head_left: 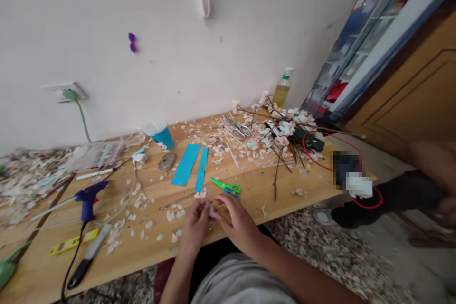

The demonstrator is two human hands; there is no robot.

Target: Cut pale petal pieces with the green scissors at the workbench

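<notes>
Above wooden table, left hand pinches pale scrap

At the near edge, its fingers curl together on the thin pale scrap, while the right hand hovers half open, thumb close beside it. Beyond lie flat blue strips with uneven edges and green scissors, among papery flakes. Dark, knotty twigs bearing pale blossoms tangle at far right.

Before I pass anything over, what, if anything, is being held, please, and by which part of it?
The left hand pinches a whitish, petal-like piece in its fingertips, the right hand close beside; the exact part gripped is hidden.
</notes>
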